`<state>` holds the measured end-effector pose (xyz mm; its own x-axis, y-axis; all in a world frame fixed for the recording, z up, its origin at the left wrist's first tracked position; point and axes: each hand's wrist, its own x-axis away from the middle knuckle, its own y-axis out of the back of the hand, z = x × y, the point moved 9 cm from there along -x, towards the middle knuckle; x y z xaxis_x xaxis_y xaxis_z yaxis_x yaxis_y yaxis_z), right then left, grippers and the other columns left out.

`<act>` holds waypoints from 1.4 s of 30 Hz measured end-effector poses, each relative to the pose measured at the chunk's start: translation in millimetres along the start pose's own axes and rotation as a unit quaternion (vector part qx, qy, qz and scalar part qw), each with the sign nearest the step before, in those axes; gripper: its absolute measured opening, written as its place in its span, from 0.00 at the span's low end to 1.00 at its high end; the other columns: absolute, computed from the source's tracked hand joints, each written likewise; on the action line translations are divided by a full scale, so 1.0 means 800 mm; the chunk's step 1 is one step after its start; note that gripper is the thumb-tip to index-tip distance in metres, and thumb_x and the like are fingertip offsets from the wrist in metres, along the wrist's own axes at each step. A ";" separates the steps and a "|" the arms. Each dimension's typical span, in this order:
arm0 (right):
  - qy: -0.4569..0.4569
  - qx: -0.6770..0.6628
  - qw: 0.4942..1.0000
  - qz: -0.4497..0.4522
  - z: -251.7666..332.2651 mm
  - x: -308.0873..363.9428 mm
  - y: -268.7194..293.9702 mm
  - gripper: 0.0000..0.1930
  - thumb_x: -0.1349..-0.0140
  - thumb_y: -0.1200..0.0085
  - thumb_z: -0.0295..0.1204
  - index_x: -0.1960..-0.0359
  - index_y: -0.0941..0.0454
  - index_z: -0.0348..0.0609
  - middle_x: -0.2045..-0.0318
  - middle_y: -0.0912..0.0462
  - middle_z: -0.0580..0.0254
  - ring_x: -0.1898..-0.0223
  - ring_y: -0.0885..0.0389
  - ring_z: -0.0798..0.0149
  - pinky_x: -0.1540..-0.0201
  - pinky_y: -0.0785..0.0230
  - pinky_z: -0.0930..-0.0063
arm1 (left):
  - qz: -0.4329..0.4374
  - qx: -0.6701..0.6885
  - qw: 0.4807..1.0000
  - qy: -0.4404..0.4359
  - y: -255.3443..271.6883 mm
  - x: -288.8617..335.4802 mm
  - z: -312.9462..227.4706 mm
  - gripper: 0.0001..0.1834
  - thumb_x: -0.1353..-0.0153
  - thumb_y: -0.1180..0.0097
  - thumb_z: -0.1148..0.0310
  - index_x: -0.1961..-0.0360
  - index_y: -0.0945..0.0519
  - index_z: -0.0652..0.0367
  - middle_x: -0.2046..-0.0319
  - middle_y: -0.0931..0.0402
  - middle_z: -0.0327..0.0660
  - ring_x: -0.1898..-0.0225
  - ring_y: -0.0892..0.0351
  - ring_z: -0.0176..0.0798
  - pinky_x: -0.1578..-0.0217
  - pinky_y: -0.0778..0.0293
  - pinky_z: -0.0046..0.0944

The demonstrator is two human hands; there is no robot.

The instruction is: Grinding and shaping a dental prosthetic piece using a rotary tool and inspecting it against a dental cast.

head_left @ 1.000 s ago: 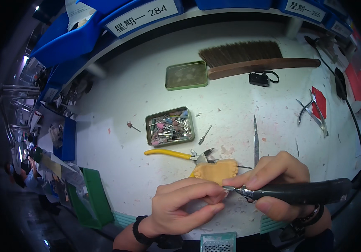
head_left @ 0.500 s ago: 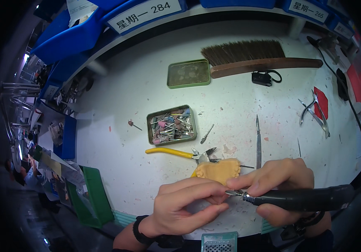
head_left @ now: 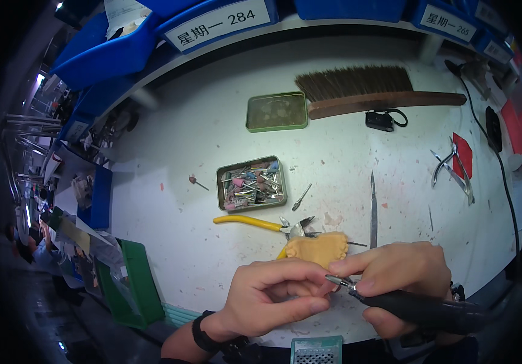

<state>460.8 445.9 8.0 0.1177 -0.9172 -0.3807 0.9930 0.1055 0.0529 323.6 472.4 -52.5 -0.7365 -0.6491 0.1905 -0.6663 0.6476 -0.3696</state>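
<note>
My right hand (head_left: 403, 273) is closed round a black rotary handpiece (head_left: 428, 309). Its metal bur (head_left: 337, 280) points left, close by the fingertips of my left hand (head_left: 267, 297). Those fingers are pinched together; a small pinkish edge shows between them, mostly hidden, and I cannot make out the piece. Just beyond both hands lies a yellow dental cast (head_left: 317, 247), partly over cutting pliers with yellow handles (head_left: 246, 221). A slim metal knife-like tool (head_left: 374, 212) rests beyond my right hand.
An open tin (head_left: 219, 189) full of grinding bits sits left of centre, its lid (head_left: 276, 113) farther back. Behind are a bench brush (head_left: 388, 100) and a black strapped gadget (head_left: 380, 121). Metal pliers (head_left: 456, 167) lie right, a green bin (head_left: 130, 285) left, a perforated green tray (head_left: 315, 350) nearest.
The handpiece has tilted, its rear end now lower and nearer me, with my right hand turning along. My left fingers have shifted slightly. The whole view has moved a little.
</note>
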 end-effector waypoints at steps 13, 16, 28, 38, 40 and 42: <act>-0.006 -0.051 0.999 0.000 -0.003 0.003 -0.005 0.12 0.51 0.39 0.23 0.65 0.25 0.39 0.70 0.22 0.54 0.57 0.19 0.47 0.55 0.23 0.63 | 0.053 0.150 0.987 -0.002 -0.007 0.002 -0.002 0.16 0.44 0.44 0.84 0.53 0.28 0.74 0.59 0.23 0.47 0.59 0.23 0.31 0.56 0.26 0.28; 0.015 -0.028 0.998 0.053 0.000 0.002 -0.013 0.12 0.50 0.39 0.23 0.64 0.26 0.39 0.69 0.22 0.53 0.57 0.19 0.47 0.55 0.24 0.62 | 0.045 0.183 0.982 -0.002 -0.008 0.001 -0.003 0.16 0.44 0.45 0.84 0.53 0.28 0.74 0.59 0.23 0.48 0.58 0.23 0.33 0.56 0.26 0.30; 0.012 -0.044 0.998 0.039 0.004 0.005 -0.014 0.12 0.50 0.39 0.23 0.64 0.26 0.41 0.71 0.24 0.57 0.57 0.19 0.47 0.57 0.23 0.65 | 0.081 0.217 0.973 0.015 -0.015 0.004 0.000 0.16 0.43 0.45 0.81 0.53 0.28 0.75 0.57 0.25 0.48 0.58 0.24 0.34 0.58 0.24 0.31; 0.008 -0.122 0.991 -0.058 0.005 0.011 -0.016 0.12 0.50 0.38 0.24 0.64 0.27 0.39 0.70 0.25 0.55 0.57 0.20 0.46 0.57 0.23 0.64 | 0.094 0.207 0.974 0.013 -0.015 0.004 0.000 0.16 0.43 0.45 0.81 0.53 0.28 0.75 0.57 0.25 0.49 0.57 0.24 0.35 0.56 0.25 0.31; -0.007 -0.155 0.982 -0.104 0.000 0.014 -0.006 0.13 0.50 0.38 0.24 0.64 0.27 0.39 0.70 0.25 0.55 0.56 0.20 0.45 0.57 0.23 0.64 | 0.100 0.207 0.973 0.014 -0.016 0.003 0.000 0.15 0.43 0.45 0.81 0.53 0.28 0.75 0.57 0.25 0.49 0.57 0.24 0.35 0.56 0.25 0.31; 0.027 -0.107 0.993 -0.034 0.004 0.011 -0.013 0.13 0.49 0.38 0.25 0.63 0.28 0.39 0.70 0.26 0.54 0.57 0.20 0.44 0.58 0.23 0.64 | 0.094 0.214 0.972 0.017 -0.016 0.004 -0.001 0.15 0.43 0.45 0.81 0.54 0.28 0.76 0.57 0.25 0.49 0.57 0.24 0.35 0.56 0.25 0.31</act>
<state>451.7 435.7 7.5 0.0452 -0.9033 -0.4266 0.9772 0.1287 -0.1690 329.6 462.6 -47.0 -0.8484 -0.5179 0.1097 -0.4155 0.5231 -0.7442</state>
